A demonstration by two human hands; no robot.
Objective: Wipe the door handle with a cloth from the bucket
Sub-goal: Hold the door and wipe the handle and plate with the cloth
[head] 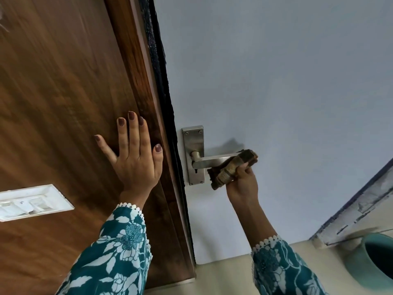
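Right hand clamps the cloth around the handle – left hand flat, fingers spread, on wood – bucket below-right, contents unseen.

A brown wood-grain panel fills the left side, with a white switch plate set into it. A dark strip runs along its edge. Right of that is a pale blue-grey surface. Cream floor shows below, and a scuffed white frame at right.
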